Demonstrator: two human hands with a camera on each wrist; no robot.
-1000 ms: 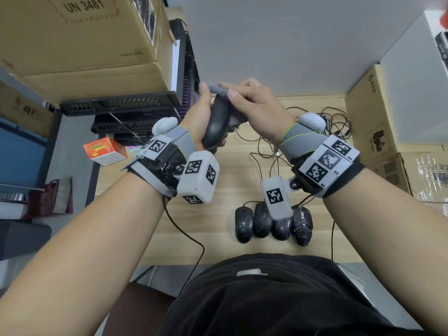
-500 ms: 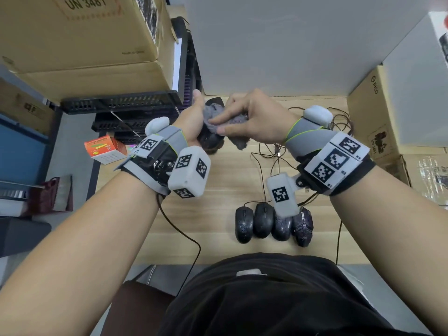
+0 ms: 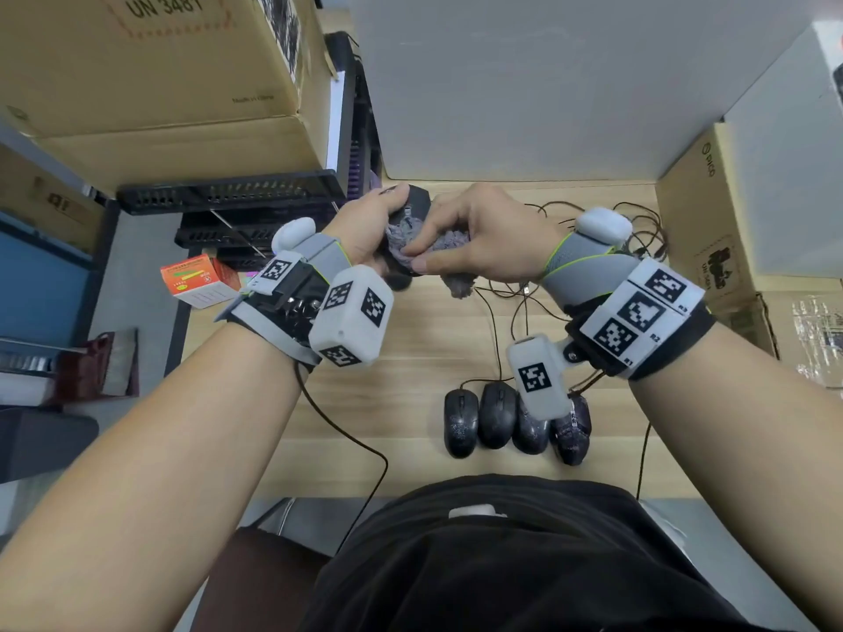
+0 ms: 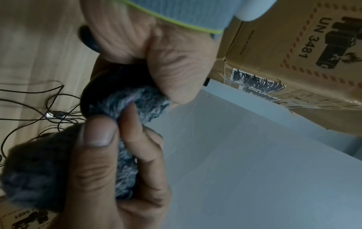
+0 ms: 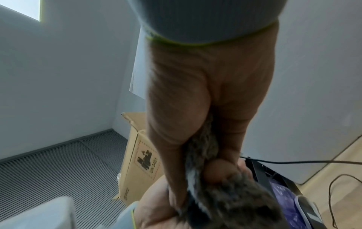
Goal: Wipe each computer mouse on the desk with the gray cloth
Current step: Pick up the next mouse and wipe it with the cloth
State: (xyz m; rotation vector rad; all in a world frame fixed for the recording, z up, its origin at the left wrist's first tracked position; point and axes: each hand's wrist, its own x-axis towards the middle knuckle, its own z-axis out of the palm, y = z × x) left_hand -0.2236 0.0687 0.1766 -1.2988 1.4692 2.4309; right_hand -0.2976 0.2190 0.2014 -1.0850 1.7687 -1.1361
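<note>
Above the far part of the desk, my left hand [image 3: 369,230] grips a black wired mouse [image 3: 417,198] from its left side. My right hand [image 3: 483,239] pinches the fuzzy gray cloth [image 3: 449,246] and presses it against the mouse's top. In the left wrist view the cloth [image 4: 135,99] covers most of the mouse [image 4: 88,99], with the right thumb [image 4: 98,134] on it. In the right wrist view the cloth [image 5: 235,201] bunches under my right hand [image 5: 195,100]. Several other black mice [image 3: 460,421] lie side by side near the front edge; the right wrist camera hides part of them.
The held mouse's cable [image 3: 346,431] trails off the wooden desk [image 3: 410,348] at the front. Tangled cables [image 3: 638,230] lie at the back right. Cardboard boxes [image 3: 159,84] and black trays [image 3: 228,193] stand at the left, another box [image 3: 702,221] at the right.
Both hands have come down a little toward the desk. The cloth has slid from the mouse's far end onto its middle, and the mouse has tipped flatter.
</note>
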